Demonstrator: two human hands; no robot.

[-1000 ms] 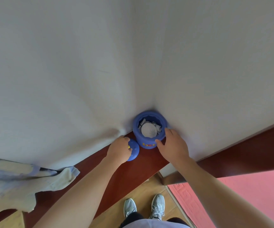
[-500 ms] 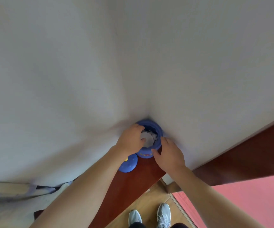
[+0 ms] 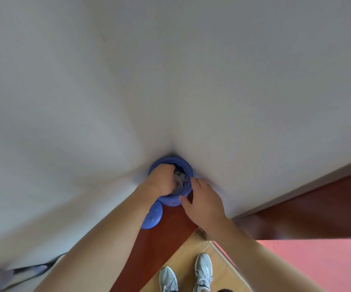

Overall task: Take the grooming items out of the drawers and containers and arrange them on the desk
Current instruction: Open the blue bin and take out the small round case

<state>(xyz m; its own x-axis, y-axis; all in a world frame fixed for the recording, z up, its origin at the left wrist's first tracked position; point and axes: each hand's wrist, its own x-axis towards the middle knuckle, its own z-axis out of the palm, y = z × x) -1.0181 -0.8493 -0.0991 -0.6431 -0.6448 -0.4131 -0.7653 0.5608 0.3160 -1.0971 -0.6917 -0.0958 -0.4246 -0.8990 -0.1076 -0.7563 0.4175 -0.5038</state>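
Observation:
A blue round container [image 3: 188, 171] stands open on the red-brown desk [image 3: 164, 239], pushed into the corner of two white walls. My left hand [image 3: 159, 182] reaches down into its mouth; the fingertips are hidden inside, next to grey and white items [image 3: 180, 179]. My right hand [image 3: 204, 201] holds the container's right side, thumb on the front wall and fingers round the rim. The container's blue lid [image 3: 152, 218] lies on the desk just left of it, partly under my left forearm.
White walls close in on the corner right behind the container. A pale cloth [image 3: 22, 270] lies at the lower left. Below the desk edge are the wooden floor, my shoes [image 3: 203, 270] and a pink mat [image 3: 307, 264].
My left hand left the lid on the desk, rose to the container's mouth and now reaches inside it. My right hand stayed on the container's side.

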